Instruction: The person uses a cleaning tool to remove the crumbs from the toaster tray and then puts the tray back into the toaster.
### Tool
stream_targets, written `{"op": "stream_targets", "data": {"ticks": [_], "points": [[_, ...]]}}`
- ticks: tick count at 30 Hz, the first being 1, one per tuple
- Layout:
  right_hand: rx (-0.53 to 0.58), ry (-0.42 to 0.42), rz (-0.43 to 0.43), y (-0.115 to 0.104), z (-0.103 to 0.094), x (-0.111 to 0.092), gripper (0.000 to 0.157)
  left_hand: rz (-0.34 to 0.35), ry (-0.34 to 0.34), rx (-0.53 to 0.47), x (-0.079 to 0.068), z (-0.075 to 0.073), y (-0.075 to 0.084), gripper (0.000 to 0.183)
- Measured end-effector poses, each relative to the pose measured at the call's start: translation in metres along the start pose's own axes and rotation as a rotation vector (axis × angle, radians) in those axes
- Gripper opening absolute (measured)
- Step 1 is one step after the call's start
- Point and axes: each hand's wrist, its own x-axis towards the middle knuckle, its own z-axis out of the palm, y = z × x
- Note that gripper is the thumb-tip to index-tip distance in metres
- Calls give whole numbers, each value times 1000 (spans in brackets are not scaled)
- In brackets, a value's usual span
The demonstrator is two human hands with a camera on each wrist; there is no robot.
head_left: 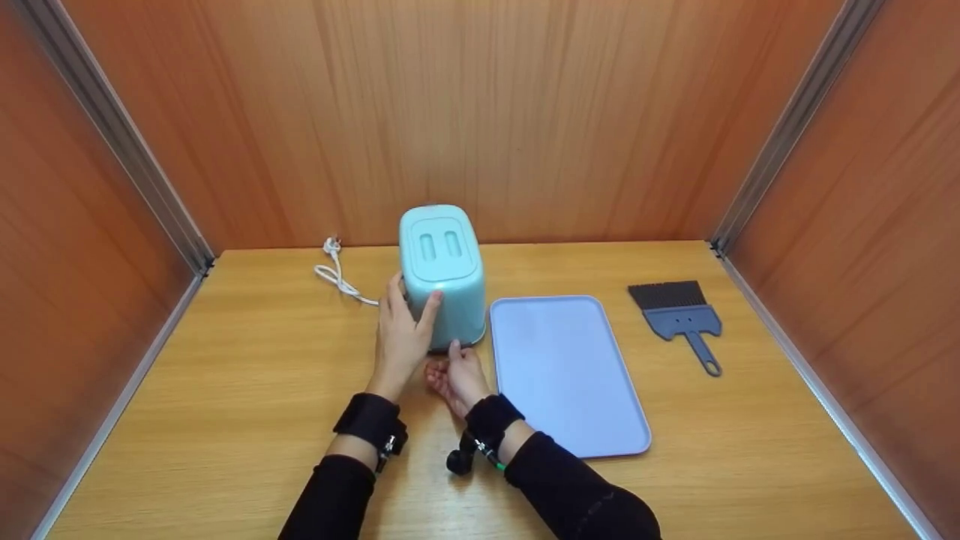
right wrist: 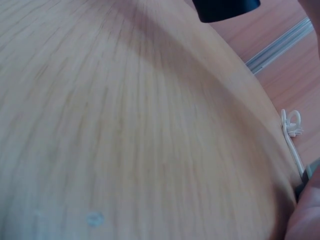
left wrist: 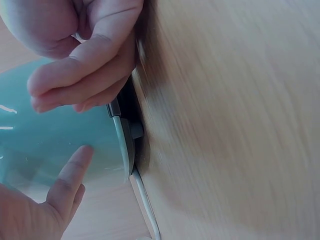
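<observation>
A mint-green toaster (head_left: pixel 441 255) with two slot-shaped recesses in its lid stands near the back wall. My left hand (head_left: pixel 401 334) holds its near left corner, thumb on the front face and fingers along the left side. Low at the toaster's near end is my right hand (head_left: pixel 461 379), fingers curled and thumb tip right at the base edge. In the left wrist view, the curled right fingers (left wrist: pixel 85 75) overlap the toaster's dark base (left wrist: pixel 131 115). I cannot tell whether they pinch part of it. Only a sliver of hand shows in the right wrist view.
Right of the toaster lies a lavender tray (head_left: pixel 570 375). Farther right is a grey-blue hand brush (head_left: pixel 682 321) with dark bristles. A white power cord (head_left: pixel 341 281) with its plug (head_left: pixel 331 246) runs left behind the toaster. Wooden panels enclose the back and sides.
</observation>
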Motion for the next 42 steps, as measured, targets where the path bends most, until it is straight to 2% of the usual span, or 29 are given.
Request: {"op": "stream_targets", "data": {"ticks": [13, 26, 37, 42], "points": [[-48, 9, 10, 0, 1, -2, 27, 15, 11, 15, -1, 1, -1, 91], [-61, 13, 16, 0, 0, -2, 29, -11, 2, 7, -1, 0, 0, 93], [-42, 14, 13, 1, 1, 1, 19, -12, 1, -2, -1, -1, 0, 95], [-30, 21, 9, 1, 1, -1, 19, -7, 0, -9, -2, -1, 1, 95]]}}
